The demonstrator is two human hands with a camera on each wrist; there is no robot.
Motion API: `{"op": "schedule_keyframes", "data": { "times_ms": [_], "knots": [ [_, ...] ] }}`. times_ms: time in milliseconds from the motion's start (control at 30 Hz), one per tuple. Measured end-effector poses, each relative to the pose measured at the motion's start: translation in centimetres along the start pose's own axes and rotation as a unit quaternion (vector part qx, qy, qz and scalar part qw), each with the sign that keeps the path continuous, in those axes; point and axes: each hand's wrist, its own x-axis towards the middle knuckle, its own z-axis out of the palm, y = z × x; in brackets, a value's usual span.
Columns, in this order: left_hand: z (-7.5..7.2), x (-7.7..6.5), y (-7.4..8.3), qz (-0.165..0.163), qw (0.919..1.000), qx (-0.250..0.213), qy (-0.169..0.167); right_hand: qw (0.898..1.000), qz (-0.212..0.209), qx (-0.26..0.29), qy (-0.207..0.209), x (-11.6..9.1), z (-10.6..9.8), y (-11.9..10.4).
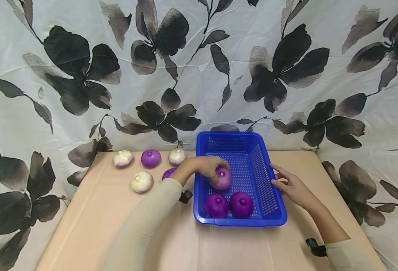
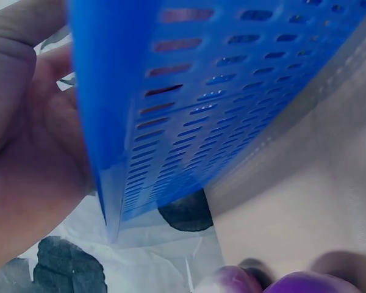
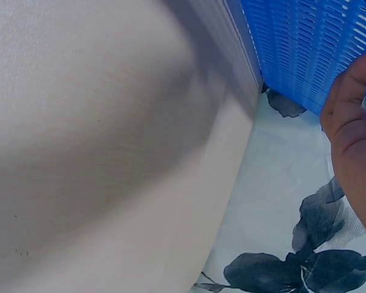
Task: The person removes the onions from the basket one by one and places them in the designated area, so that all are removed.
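A blue plastic basket (image 1: 231, 222) with slotted walls sits on the table. Reaching over its left rim, my left hand (image 1: 210, 167) grips a light purple onion (image 1: 223, 180) inside it. Two darker purple onions, one at left (image 1: 216, 205) and one at right (image 1: 241, 204), lie side by side at the basket's near end. My right hand (image 1: 292, 188) holds the right rim between thumb and fingers; in the right wrist view its bent fingers (image 3: 351, 91) are at the basket edge. The left wrist view shows the palm beside the basket wall, with the onion hidden.
Left of the basket on the table (image 1: 101, 226) lie a purple-white onion (image 1: 122, 159), a purple onion (image 1: 151, 158), white onions at back (image 1: 177, 157) and front (image 1: 142, 181), and another purple onion (image 1: 169, 173) partly behind my left arm. A flower-patterned cloth (image 1: 219, 75) hangs behind.
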Motion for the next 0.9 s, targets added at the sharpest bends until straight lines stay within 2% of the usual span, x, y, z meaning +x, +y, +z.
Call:
{"op": "schedule_keyframes", "data": {
  "times_ms": [200, 400, 700, 900],
  "knots": [
    [-0.3, -0.9, 0.5, 0.027, 0.9982, 0.009, 0.054, 1.000, -0.006, -0.007, 0.003, 0.0, -0.2, 0.1],
    [-0.8, -3.0, 1.3, 0.032, 0.9918, -0.009, 0.123, 1.000, -0.005, -0.003, 0.002, -0.1, -0.3, 0.0],
    [-1.7, -6.8, 1.1, 0.033, 0.9760, -0.033, 0.213, 1.000, -0.012, 0.003, 0.001, -0.1, -0.1, 0.0],
    [-1.6, -9.4, 0.6, 0.021, 0.9599, -0.060, 0.273, 1.000, -0.008, 0.006, 0.000, -0.2, 0.1, 0.0]
  ]
}}
